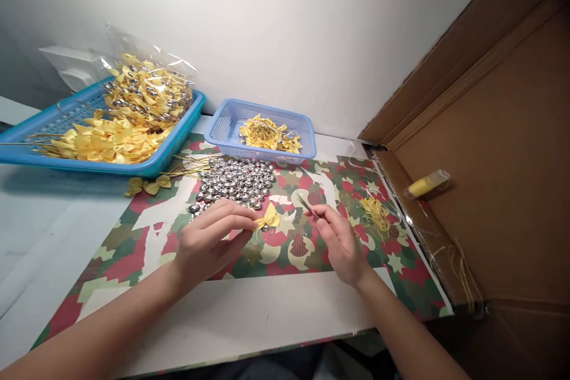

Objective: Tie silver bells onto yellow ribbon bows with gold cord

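Observation:
My left hand [218, 234] is closed, its fingertips pinching one side of a yellow ribbon bow [269, 217] just above the patterned sheet. Something small and silvery shows under the bow. To the right, my right hand [341, 240] is closed around a thin, pointed metal tool [306, 204], whose tip points up and left, apart from the bow. Behind my left hand lies a pile of silver bells or beads [240, 179].
A blue basket [178, 145] with bagged and loose yellow bows stands at the left. A smaller blue basket [285, 157] holds more bows. Yellow thread scraps [376, 214] lie right, near a yellow spool [425, 185] on cardboard [490, 160].

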Tool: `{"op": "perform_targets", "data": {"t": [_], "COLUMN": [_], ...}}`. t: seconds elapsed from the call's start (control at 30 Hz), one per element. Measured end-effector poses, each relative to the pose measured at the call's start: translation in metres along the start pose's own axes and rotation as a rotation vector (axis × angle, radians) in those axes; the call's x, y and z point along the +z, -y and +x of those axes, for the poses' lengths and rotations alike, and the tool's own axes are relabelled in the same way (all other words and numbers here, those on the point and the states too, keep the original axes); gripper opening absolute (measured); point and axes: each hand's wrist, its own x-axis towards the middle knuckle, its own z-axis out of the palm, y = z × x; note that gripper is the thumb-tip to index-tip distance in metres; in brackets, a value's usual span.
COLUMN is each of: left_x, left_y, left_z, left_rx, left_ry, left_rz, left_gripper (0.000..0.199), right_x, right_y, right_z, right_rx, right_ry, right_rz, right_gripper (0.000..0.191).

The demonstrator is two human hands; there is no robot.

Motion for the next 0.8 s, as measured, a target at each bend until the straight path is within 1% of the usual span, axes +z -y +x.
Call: {"op": "perform_targets", "data": {"t": [0.1, 0.17, 0.3, 0.4, 0.6, 0.8], "left_x": [0.000, 0.000, 0.000, 0.000, 0.000, 0.001], "left_y": [0.000, 0.000, 0.000, 0.000, 0.001, 0.003], "left_z": [0.001, 0.001, 0.001, 0.001, -0.001, -0.004], "left_rx": [0.010, 0.011, 0.015, 0.013, 0.004, 0.015], "left_ry": [0.024, 0.034, 0.059, 0.086, 0.131, 0.159], "left_rz": [0.006, 0.005, -0.014, -0.022, -0.013, -0.007], "left_gripper": [0.018, 0.017, 0.017, 0.016, 0.015, 0.015], "right_x": [-0.002, 0.001, 0.004, 0.003, 0.002, 0.004], "right_y": [0.011, 0.017, 0.024, 0.028, 0.031, 0.031], "right_z": [-0.001, -0.001, 0.002, 0.005, 0.007, 0.008], "right_rx": [-0.119, -0.168, -0.210, -0.215, -0.228, -0.209], "right_ry": [0.022, 0.012, -0.028, -0.044, -0.033, -0.021], "right_rz": [-0.184, -0.300, -0.518, -0.629, -0.742, -0.765], "right_gripper": [0.024, 0.022, 0.022, 0.022, 0.022, 0.026]}}
